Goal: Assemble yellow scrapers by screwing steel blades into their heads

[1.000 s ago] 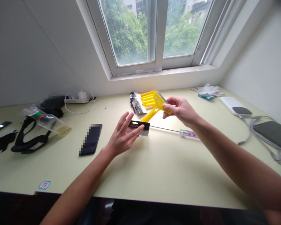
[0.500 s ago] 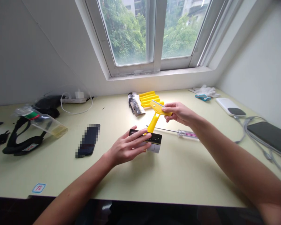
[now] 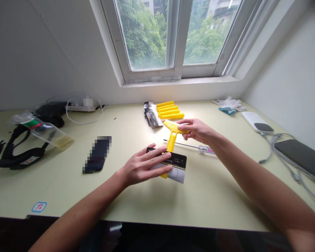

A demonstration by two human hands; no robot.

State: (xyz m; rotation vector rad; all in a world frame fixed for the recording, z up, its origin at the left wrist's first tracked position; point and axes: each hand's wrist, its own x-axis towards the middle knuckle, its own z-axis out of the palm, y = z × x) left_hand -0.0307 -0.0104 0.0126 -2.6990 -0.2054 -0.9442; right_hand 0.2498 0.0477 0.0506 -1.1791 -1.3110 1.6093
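Yellow plastic stands out against the pale green desk (image 3: pixel 207 196). The person's right hand (image 3: pixel 196 130) reaches in with its forearm from 4 o'clock, thumb and fingers pinching a yellow plastic scraper (image 3: pixel 172 134) by its head. The left hand (image 3: pixel 144 166), its forearm coming from 7 o'clock, lies palm-down with fingers stretched, holding a black-and-white card packet (image 3: pixel 179 170) just in front of the scraper's handle. The print on the packet is too small to read. Measured from the packet, a row of yellow plastic handles (image 3: pixel 170 110) and a black-and-silver blade pack (image 3: pixel 153 117) lie at 12 o'clock, a striped-handled screwdriver (image 3: pixel 207 149) at 2 o'clock, and a pixelated phone (image 3: pixel 97 154) at 9 o'clock. A small sticker (image 3: pixel 39 207) near the desk edge carries red marks, unreadable.
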